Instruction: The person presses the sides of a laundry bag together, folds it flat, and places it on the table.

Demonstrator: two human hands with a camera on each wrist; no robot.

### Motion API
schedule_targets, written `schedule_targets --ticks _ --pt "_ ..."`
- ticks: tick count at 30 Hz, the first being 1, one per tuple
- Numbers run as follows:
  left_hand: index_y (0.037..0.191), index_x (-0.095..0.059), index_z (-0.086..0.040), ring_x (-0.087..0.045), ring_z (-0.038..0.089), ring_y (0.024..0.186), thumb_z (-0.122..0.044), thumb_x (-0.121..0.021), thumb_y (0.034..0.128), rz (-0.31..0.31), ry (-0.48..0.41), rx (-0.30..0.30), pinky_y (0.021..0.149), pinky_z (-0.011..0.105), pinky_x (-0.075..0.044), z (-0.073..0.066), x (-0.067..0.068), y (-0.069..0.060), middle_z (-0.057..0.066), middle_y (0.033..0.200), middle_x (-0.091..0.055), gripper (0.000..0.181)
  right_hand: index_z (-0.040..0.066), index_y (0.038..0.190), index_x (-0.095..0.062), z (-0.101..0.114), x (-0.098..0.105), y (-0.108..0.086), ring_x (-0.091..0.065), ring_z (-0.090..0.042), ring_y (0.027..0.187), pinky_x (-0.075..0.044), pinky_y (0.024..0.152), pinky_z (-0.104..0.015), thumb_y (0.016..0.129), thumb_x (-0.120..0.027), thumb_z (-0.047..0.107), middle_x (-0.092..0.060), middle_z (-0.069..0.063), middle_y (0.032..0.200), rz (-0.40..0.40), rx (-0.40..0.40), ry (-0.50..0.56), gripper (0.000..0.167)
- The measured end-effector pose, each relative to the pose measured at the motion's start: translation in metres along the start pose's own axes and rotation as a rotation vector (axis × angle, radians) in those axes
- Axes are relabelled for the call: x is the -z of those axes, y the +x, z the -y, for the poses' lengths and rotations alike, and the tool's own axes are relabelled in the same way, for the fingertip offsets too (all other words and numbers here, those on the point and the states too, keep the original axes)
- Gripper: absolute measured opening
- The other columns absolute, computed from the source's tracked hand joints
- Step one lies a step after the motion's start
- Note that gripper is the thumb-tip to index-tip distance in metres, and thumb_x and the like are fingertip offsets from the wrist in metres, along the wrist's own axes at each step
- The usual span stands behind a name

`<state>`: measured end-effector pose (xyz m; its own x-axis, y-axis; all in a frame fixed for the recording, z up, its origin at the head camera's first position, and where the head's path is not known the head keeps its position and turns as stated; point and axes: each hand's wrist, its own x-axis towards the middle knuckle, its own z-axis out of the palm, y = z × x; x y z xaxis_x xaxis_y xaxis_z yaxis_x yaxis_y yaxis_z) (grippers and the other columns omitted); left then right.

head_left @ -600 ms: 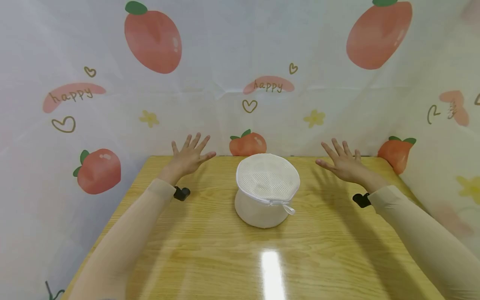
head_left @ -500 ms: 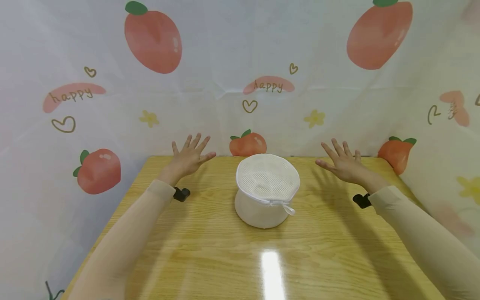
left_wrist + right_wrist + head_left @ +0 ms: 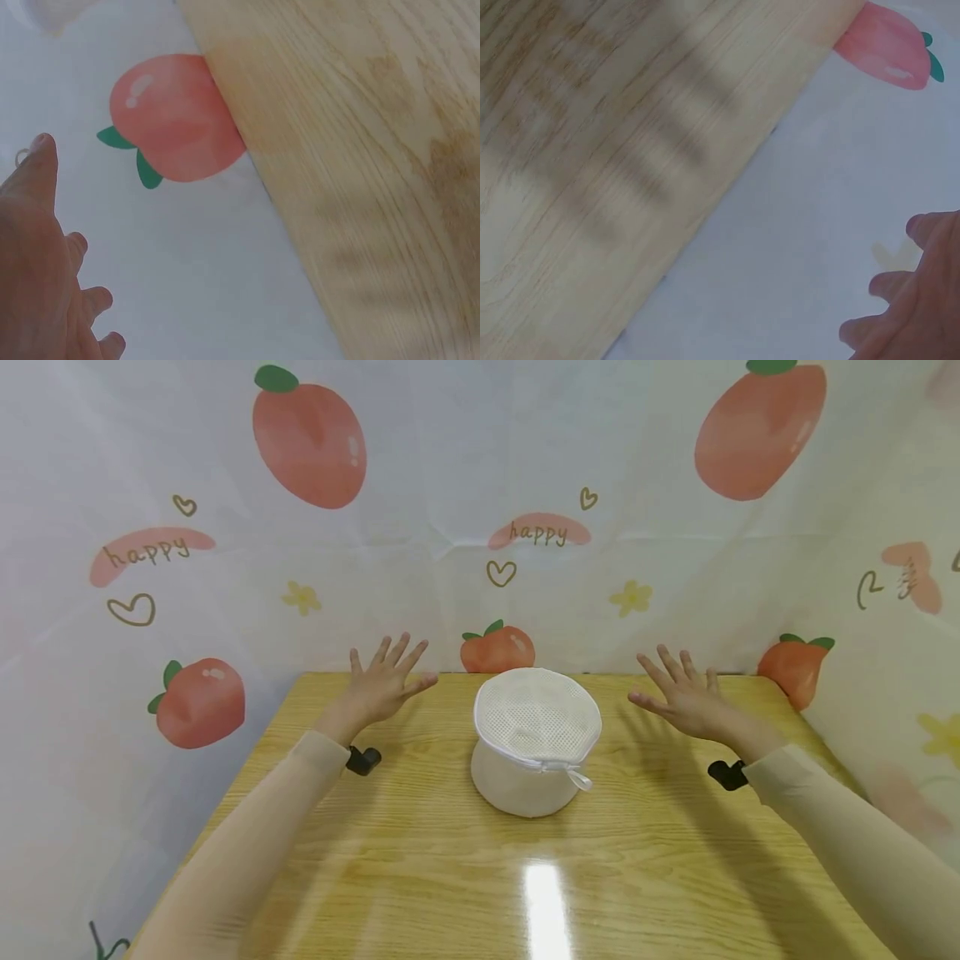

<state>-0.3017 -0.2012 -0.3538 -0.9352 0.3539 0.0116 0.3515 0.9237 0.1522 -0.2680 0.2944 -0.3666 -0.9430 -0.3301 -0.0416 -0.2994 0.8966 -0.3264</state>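
A round white bag with a mesh top [image 3: 536, 714] stands on the wooden table, its zip pull [image 3: 578, 778] at the front right. To its left, my left hand [image 3: 377, 687] is held in the air with fingers spread, touching nothing. My right hand [image 3: 690, 700] is raised on the bag's other side, fingers likewise spread and holding nothing. The left wrist view shows part of the left hand [image 3: 37, 262] at the left edge; in the right wrist view the right hand [image 3: 919, 300] is at the lower right. Neither wrist view shows the bag.
The wooden table [image 3: 465, 877] reaches back to a white cloth [image 3: 420, 460] printed with fruit, hearts and flowers, which also hangs along both sides. Dark devices sit at both wrists, one at the left [image 3: 363, 761] and one at the right [image 3: 727, 775]. Light reflects off the tabletop.
Both hands have moved slightly down in the head view, the left one also a little to the right. The bag has stayed in place on the table.
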Motion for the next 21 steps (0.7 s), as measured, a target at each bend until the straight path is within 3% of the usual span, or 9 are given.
schedule_targets --ticks 21 --pt "0.17 -0.01 -0.025 0.005 0.04 0.159 -0.065 -0.036 0.107 -0.025 0.0 -0.052 0.112 0.081 0.01 -0.012 -0.004 -0.01 0.013 0.175 -0.002 0.079 0.016 0.169 -0.004 0.011 -0.005 -0.006 0.019 -0.051 0.153 0.014 0.113 -0.078 0.109 -0.047 0.051 0.013 -0.021 0.172 -0.014 0.095 0.052 0.082"
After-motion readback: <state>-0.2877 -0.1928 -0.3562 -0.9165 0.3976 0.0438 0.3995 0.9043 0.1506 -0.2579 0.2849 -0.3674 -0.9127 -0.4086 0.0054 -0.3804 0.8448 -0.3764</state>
